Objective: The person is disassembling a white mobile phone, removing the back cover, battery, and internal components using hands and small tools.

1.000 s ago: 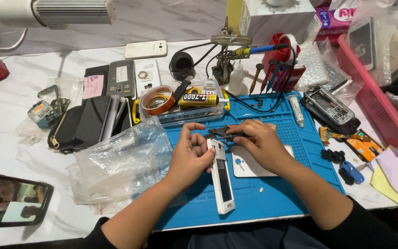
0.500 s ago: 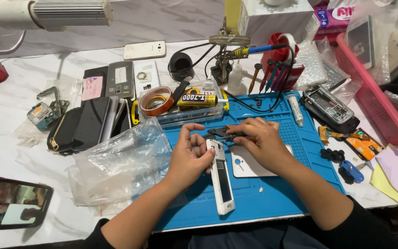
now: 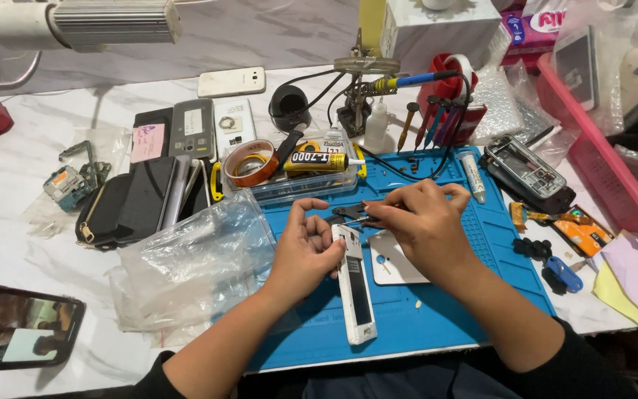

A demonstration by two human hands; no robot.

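Fingers of the left hand [image 3: 306, 247] are curled and pinch the top end of a long white phone frame [image 3: 355, 284], which lies on its edge on the blue work mat [image 3: 444, 310] and points toward the person. The right hand [image 3: 421, 222] is closed around a thin tool [image 3: 359, 219]; its tip meets the same top end of the frame, just beside the left fingertips. I cannot tell if the tool is tweezers or a small driver, because the fingers hide most of it.

As I judge it, the disassembly is already well advanced. The white back cover [image 3: 396, 258] is off and lies flat on the mat, partly under the right wrist, and the frame stands alone without it. What is left seems to be the fine work at the top corner of the frame; no small parts taken out are clearly visible near it, only some tiny specks on the mat.

Further out, a clear plastic bag [image 3: 186, 266] lies left of the mat. Behind the hands is a clear tray with a yellow glue tube [image 3: 319, 160] and a roll of brown tape [image 3: 250, 162]. Several other phones [image 3: 186, 133] lie at the back left, and a soldering iron with blue handle [image 3: 407, 81] rests in its stand.
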